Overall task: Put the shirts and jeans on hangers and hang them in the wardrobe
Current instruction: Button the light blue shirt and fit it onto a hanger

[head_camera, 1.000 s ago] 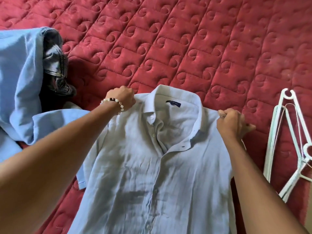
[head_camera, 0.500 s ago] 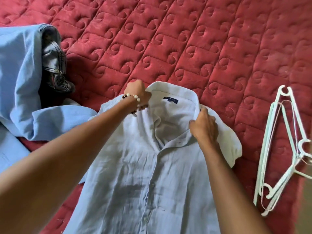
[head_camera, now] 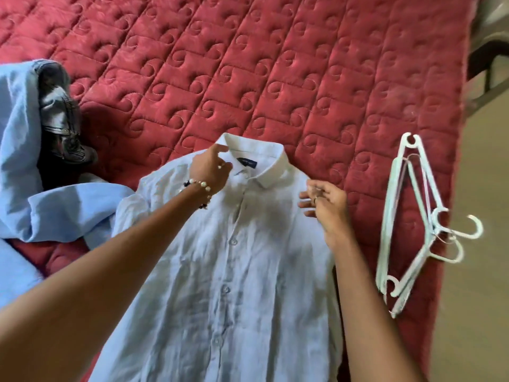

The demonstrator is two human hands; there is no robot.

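At the bed's left edge lies a heap of blue clothing with a dark garment tucked in it. Next, the pale shirt lies flat, buttoned front up, on the red quilt, collar toward the far side. The left hand rests on the collar's left side, fingers curled at its edge; whether they pinch it I cannot tell. The right hand hovers at the shirt's right shoulder, fingers loosely spread, holding nothing. White hangers lie along the bed's right edge.
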